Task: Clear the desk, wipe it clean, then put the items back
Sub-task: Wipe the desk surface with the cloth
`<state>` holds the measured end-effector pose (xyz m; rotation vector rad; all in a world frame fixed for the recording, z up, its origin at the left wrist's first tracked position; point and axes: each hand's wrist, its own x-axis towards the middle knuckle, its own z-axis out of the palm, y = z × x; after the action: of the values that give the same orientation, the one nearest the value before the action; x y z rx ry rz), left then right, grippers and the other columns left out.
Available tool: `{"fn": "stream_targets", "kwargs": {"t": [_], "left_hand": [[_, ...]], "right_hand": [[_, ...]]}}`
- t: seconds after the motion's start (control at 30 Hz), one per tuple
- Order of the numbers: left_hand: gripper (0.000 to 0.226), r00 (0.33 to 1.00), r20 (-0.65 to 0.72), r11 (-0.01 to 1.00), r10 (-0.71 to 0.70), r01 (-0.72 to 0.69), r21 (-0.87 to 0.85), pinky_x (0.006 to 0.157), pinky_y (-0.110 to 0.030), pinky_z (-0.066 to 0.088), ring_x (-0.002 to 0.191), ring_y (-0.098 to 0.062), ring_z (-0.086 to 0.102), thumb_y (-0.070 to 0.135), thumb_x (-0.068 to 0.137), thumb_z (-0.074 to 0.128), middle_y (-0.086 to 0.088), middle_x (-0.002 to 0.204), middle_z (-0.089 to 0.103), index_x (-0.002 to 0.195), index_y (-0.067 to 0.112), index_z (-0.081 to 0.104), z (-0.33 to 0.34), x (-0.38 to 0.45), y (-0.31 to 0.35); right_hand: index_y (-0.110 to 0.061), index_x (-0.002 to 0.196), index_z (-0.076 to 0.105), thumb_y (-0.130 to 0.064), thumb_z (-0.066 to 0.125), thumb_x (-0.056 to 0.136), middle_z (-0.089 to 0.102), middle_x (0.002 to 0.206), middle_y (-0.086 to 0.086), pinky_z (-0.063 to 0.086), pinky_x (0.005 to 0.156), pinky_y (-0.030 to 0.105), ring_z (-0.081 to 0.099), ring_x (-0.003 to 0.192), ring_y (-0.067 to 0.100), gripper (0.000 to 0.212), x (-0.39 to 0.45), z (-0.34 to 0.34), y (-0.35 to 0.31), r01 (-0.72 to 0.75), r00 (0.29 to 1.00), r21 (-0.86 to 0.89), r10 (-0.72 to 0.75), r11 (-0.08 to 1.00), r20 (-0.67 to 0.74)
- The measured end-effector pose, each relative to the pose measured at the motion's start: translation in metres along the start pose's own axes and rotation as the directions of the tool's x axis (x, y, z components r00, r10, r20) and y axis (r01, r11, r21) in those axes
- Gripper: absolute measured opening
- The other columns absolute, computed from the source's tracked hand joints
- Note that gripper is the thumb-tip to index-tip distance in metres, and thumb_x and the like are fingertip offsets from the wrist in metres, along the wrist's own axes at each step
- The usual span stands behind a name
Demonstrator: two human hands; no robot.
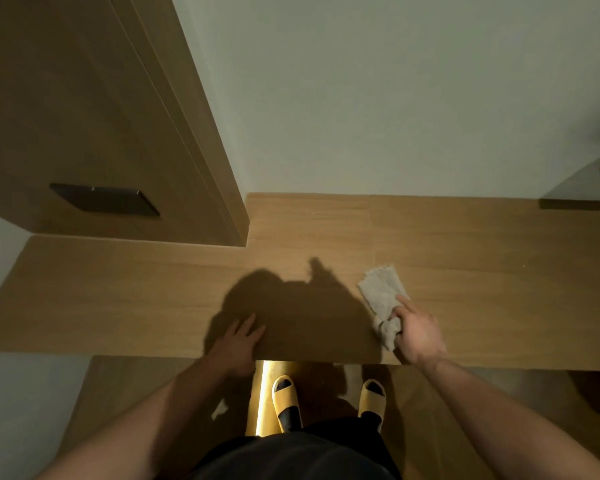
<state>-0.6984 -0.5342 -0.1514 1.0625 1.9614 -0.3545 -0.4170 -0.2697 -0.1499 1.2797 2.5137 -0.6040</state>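
Nearest the front edge of the wooden bench, the left hand rests flat with fingers straight, holding nothing. Just right of it, the right hand grips a crumpled pale cloth, which lies on the bench top, forefinger stretched over it. Beyond stand a wooden cabinet and a pale wall.
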Motion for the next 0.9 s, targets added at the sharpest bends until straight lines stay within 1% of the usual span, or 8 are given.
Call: {"fn": "stream_targets", "kwargs": {"t": [0.13,0.23,0.37,0.5,0.6,0.73,0.8,0.9], "left_hand": [[0.087,0.996,0.012,0.995,0.094,-0.094,0.026,0.127,-0.05,0.017,0.158,-0.032,-0.004,0.023,0.09,0.056,0.001,0.172,-0.012,0.164,0.032,0.012,-0.004,0.011,0.029],[0.086,0.991,-0.037,0.992,0.128,-0.127,0.026,0.127,-0.045,0.016,0.158,-0.03,-0.001,0.023,0.089,0.055,0.001,0.173,-0.008,0.165,0.028,0.014,-0.005,0.014,0.037],[0.086,0.982,-0.152,0.992,0.116,-0.121,-0.024,0.127,-0.039,0.017,0.159,-0.028,0.001,0.026,0.092,0.057,0.002,0.173,-0.008,0.165,0.025,0.013,-0.004,0.011,0.031],[0.088,0.977,-0.197,0.992,0.086,-0.103,-0.075,0.127,-0.036,0.015,0.158,-0.028,0.004,0.028,0.089,0.061,-0.001,0.173,-0.006,0.165,0.022,0.016,0.0,0.005,0.015],[0.089,0.967,-0.245,0.988,0.066,-0.097,-0.118,0.127,-0.036,0.015,0.158,-0.027,0.006,0.029,0.087,0.062,-0.002,0.173,-0.004,0.164,0.019,0.018,0.003,0.0,0.005],[0.088,0.955,-0.292,0.981,0.057,-0.109,-0.164,0.126,-0.036,0.022,0.157,-0.028,0.01,0.028,0.089,0.063,-0.001,0.172,-0.005,0.164,0.019,0.019,0.0,-0.007,0.005],[0.09,0.948,-0.312,0.976,0.064,-0.126,-0.179,0.124,-0.037,0.025,0.157,-0.028,0.012,0.032,0.085,0.061,-0.001,0.172,-0.004,0.164,0.019,0.02,-0.005,-0.007,0.008],[0.094,0.933,-0.349,0.972,0.088,-0.157,-0.176,0.124,-0.04,0.027,0.156,-0.03,0.014,0.039,0.077,0.056,-0.005,0.172,0.0,0.163,0.017,0.024,-0.015,-0.003,0.015]], "right_hand": [[-0.024,0.116,0.068,-0.006,0.07,0.084,0.049,0.153,0.002,0.044,0.111,0.045,0.05,0.132,0.029,0.037,-0.007,-0.035,0.049,-0.185,0.96,0.149,0.211,0.971,-0.184],[-0.016,0.118,0.068,-0.006,0.07,0.083,0.049,0.151,0.01,0.045,0.106,0.051,0.051,0.126,0.04,0.036,-0.013,-0.048,0.091,-0.341,0.865,0.248,0.406,0.907,-0.297],[-0.015,0.127,0.065,-0.022,0.072,0.086,0.054,0.139,0.009,0.054,0.098,0.05,0.056,0.116,0.034,0.042,-0.009,-0.023,0.118,-0.574,0.79,0.254,0.608,0.778,-0.077],[-0.013,0.145,0.044,-0.042,0.066,0.089,0.028,0.156,0.009,0.043,0.109,0.052,0.035,0.137,0.039,0.067,0.004,0.002,0.067,-0.659,0.739,0.248,0.673,0.71,0.034],[-0.014,0.146,0.042,-0.042,0.06,0.088,0.016,0.166,0.005,0.037,0.114,0.052,0.026,0.146,0.038,0.067,0.018,0.009,-0.008,-0.553,0.825,0.291,0.562,0.781,0.059],[-0.015,0.148,0.046,-0.036,0.064,0.085,0.017,0.17,0.006,0.023,0.124,0.042,0.02,0.153,0.031,0.069,0.023,0.03,-0.1,-0.192,0.981,0.264,0.175,0.945,0.089],[-0.018,0.152,0.042,-0.032,0.066,0.08,0.018,0.169,0.006,0.011,0.128,0.042,0.015,0.156,0.028,0.077,0.021,0.036,-0.131,0.003,0.983,0.252,-0.049,0.968,0.177],[-0.028,0.145,0.049,-0.03,0.071,0.075,0.015,0.169,-0.002,0.016,0.127,0.035,0.014,0.156,0.025,0.073,0.016,0.032,-0.142,0.097,0.954,0.388,-0.197,0.917,0.226]]}}
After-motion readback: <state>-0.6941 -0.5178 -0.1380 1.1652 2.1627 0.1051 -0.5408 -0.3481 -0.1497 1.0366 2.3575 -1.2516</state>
